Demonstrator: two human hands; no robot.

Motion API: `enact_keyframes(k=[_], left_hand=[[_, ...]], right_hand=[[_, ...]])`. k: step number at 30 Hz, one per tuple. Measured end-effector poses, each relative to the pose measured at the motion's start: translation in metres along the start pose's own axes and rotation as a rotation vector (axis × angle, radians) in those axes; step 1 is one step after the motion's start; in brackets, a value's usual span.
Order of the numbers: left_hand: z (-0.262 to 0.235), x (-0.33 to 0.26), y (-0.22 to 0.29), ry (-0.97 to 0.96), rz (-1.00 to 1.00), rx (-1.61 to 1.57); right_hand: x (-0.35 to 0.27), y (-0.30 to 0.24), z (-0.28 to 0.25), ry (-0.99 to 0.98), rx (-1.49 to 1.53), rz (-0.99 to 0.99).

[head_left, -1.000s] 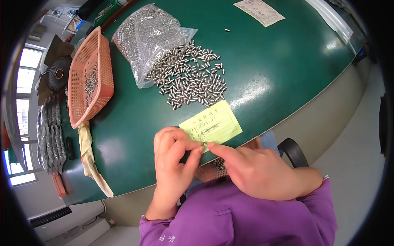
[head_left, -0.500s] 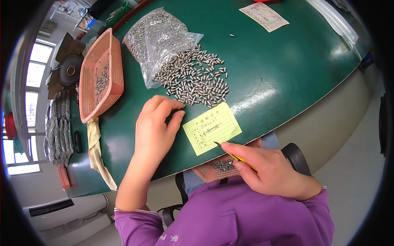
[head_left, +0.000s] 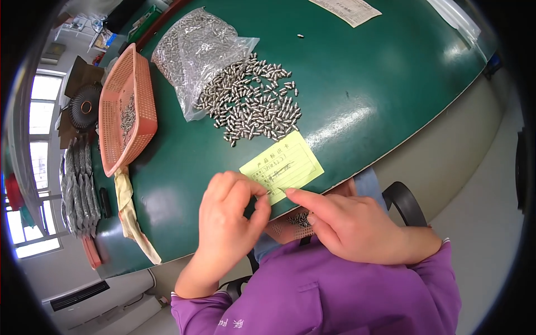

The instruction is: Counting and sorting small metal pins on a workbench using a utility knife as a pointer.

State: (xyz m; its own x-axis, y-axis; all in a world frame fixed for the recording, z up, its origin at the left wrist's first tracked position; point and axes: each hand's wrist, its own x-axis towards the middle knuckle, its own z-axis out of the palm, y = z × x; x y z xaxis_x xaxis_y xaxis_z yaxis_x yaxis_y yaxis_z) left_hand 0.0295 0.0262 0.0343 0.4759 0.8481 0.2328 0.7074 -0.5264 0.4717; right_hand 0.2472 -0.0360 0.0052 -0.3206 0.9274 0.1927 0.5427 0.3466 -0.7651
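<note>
My left hand point(head_left: 230, 209) is closed, thumb and forefinger curled together at the lower left edge of a yellow handwritten card point(head_left: 298, 162). Whatever its fingertips pinch is too small to make out. My right hand point(head_left: 357, 226) is closed with its forefinger stretched toward the left fingertips, over the card's near edge. It grips a slim yellow tool with a dark pointed tip, now almost wholly hidden by the fingers. Beyond the card lies a loose pile of small pointed metal parts point(head_left: 257, 109), spilling from a clear plastic bag point(head_left: 195, 53) full of them.
A pink plastic basket point(head_left: 146, 120) with some parts inside stands at left, near a pale cloth point(head_left: 127, 212). Another basket point(head_left: 274, 230) with parts sits on my lap below the table edge. A printed slip point(head_left: 352, 11) and one stray part point(head_left: 300, 36) lie farther off.
My left hand has moved from the pile's near edge down toward me, to the card's lower left. My right hand has shifted slightly left, and the two hands now nearly meet.
</note>
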Motion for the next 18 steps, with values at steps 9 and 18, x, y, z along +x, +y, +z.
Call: enact_keyframes(k=[9, 18], left_hand=[[0.012, -0.008, -0.003, 0.018, -0.067, -0.072], [0.013, -0.005, -0.006, 0.039, -0.040, -0.109]], right_hand=[[0.006, -0.011, 0.003, -0.078, -0.063, 0.009], [0.009, -0.015, 0.003, -0.092, -0.089, 0.000]])
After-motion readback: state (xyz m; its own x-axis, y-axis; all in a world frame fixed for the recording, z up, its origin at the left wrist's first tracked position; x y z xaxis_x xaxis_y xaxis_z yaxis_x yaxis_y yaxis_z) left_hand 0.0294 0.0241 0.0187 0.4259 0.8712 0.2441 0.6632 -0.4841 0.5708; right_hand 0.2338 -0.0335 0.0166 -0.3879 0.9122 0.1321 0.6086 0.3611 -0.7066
